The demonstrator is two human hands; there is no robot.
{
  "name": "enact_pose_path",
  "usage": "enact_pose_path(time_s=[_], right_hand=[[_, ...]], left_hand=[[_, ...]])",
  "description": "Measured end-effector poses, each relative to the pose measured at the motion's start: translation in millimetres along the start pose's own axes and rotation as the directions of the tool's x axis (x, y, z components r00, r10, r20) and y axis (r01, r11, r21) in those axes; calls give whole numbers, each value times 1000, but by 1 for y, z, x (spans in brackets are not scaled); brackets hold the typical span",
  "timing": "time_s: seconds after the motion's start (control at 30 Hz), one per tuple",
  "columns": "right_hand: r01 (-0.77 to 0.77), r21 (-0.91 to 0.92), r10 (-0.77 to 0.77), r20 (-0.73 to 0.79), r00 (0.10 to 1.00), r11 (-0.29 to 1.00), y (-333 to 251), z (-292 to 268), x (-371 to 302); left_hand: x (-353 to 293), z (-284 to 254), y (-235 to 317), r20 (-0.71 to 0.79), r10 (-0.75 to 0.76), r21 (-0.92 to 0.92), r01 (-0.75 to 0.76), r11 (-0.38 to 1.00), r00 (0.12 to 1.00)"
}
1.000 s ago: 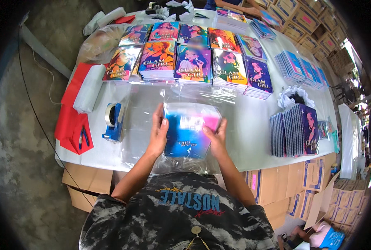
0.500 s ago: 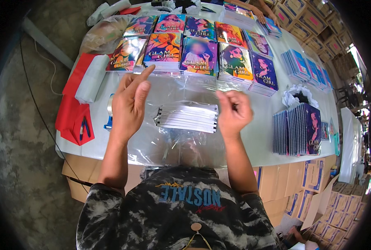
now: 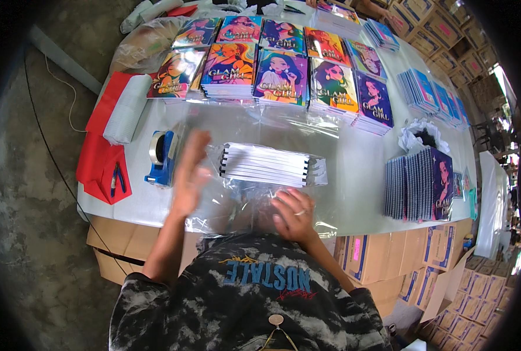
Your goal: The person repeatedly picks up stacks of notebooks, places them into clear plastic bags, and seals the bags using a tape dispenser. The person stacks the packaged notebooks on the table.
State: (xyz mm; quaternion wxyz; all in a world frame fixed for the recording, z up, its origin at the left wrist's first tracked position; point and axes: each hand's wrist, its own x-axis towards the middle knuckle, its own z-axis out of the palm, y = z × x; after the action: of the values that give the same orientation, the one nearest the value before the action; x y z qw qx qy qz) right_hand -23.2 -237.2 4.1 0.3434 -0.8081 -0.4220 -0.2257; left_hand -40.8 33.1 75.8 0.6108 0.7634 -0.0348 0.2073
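Note:
A stack of thin booklets (image 3: 266, 165) lies on its side inside a clear plastic bag (image 3: 237, 199) on the white table (image 3: 354, 175), white edges facing me. My left hand (image 3: 189, 175) is blurred, fingers spread, just left of the stack over the plastic. My right hand (image 3: 292, 215) presses flat on the plastic near the table's front edge, a ring on one finger. Neither hand grips anything.
Rows of colourful booklet piles (image 3: 281, 73) cover the far side of the table. A blue tape dispenser (image 3: 162, 157) stands left of my hand, by a roll of white sheets (image 3: 126, 108) and a red cloth (image 3: 99, 158). Upright booklets (image 3: 418, 184) stand right. Cardboard boxes (image 3: 389, 257) sit below.
The bagged stack went from held flat, cover up, to lying on its side on the table. Both hands lifted off it, then dropped; the right now presses the plastic.

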Motion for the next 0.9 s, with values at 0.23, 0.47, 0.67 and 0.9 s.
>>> enact_pose_path(time_s=[0.23, 0.47, 0.67, 0.9], right_hand=[[-88, -142, 120, 232, 965, 986, -18, -6, 110], [-216, 227, 279, -300, 912, 950, -7, 2, 124], [-478, -31, 466, -178, 867, 878, -1, -3, 81], [-265, -169, 275, 37, 961, 949, -21, 9, 87]], left_hand=[[-24, 66, 0, -172, 51, 404, 24, 914, 984], [-7, 85, 17, 92, 268, 806, -230, 545, 959], [4, 91, 21, 245, 180, 613, -296, 733, 953], [16, 82, 45, 157, -141, -159, 166, 973, 978]])
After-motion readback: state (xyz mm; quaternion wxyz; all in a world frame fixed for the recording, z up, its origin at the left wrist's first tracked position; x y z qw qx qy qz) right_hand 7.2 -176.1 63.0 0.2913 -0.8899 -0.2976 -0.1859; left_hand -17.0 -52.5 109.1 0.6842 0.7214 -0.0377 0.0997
